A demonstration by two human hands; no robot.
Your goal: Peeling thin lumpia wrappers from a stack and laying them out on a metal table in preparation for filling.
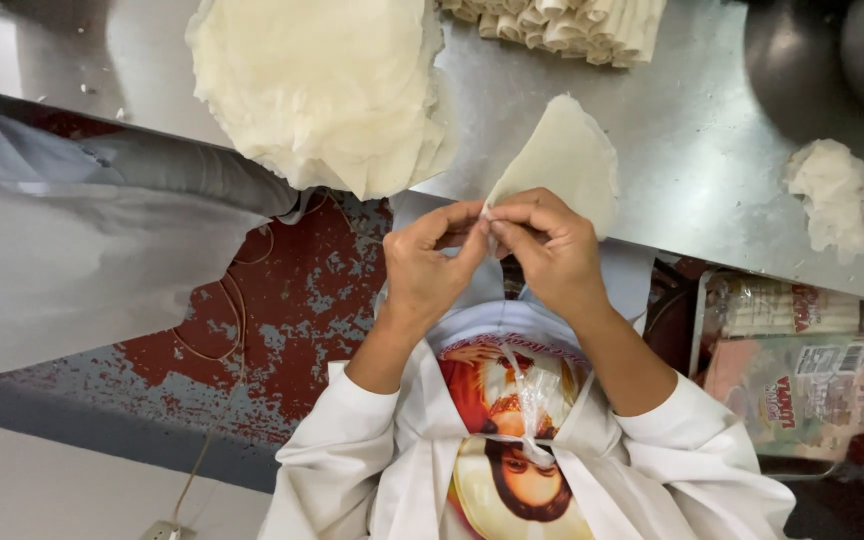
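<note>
Wrapper sheet (564, 160), thin and pale, hangs off the desk (702, 150) edge at 12 o'clock. Left hand (422, 270) and right hand (552, 245) each pinch its near corner in a narrow grip, as if to peel it. Wrapper pile (322, 85) sits at 11 o'clock.

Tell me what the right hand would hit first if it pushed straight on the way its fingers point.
Likely the left hand: the right hand points at it, fingertips already meeting over the thin wrapper sheet.

Just beyond the fingertips (485, 214) lies a wrapper sheet (564, 160) on bare steel table (712, 190). Left stands the wrapper stack (322, 85); ahead, rolled pieces (562, 25); far right, a dough scrap (834, 195).
</note>
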